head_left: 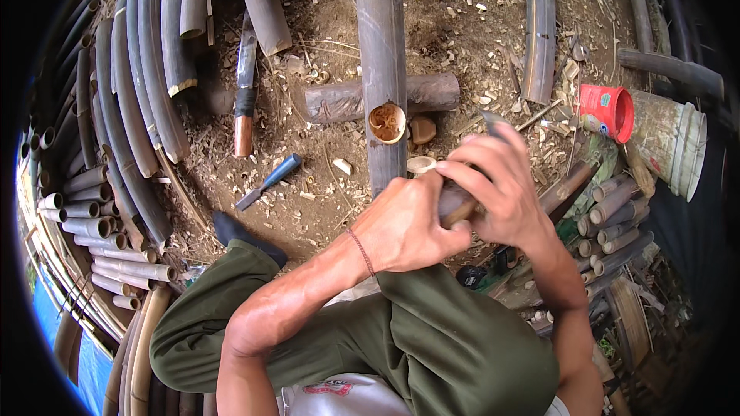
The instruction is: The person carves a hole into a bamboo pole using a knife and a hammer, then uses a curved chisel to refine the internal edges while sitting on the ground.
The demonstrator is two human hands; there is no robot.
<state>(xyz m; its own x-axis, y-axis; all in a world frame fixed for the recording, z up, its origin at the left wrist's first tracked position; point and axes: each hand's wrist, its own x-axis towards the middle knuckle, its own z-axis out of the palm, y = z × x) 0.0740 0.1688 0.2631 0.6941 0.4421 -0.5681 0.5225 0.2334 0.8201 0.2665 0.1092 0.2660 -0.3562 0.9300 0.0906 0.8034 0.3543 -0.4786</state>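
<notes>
My left hand (408, 223) is wrapped round a short brown bamboo piece (456, 204) above my raised knee. My right hand (501, 185) is curled at the far side of that piece, blurred by motion. A dark pointed strip (493, 122), like a blade, shows past its fingers; what the palm holds is hidden. A pale cut bamboo ring (420, 164) shows just beyond my left knuckles. Ahead lies a long bamboo pole (383, 38) with a round opening (387, 123) in its upper side, pale at the rim and brown inside. It rests across a short log (331, 102).
A blue-handled chisel (270, 181) and a long knife (245, 85) lie on the chip-strewn soil at left. Bamboo poles (146, 62) crowd the left side. A red container (607, 112), a dirty white bucket (671, 139) and stacked short bamboo lengths (617, 208) stand at right.
</notes>
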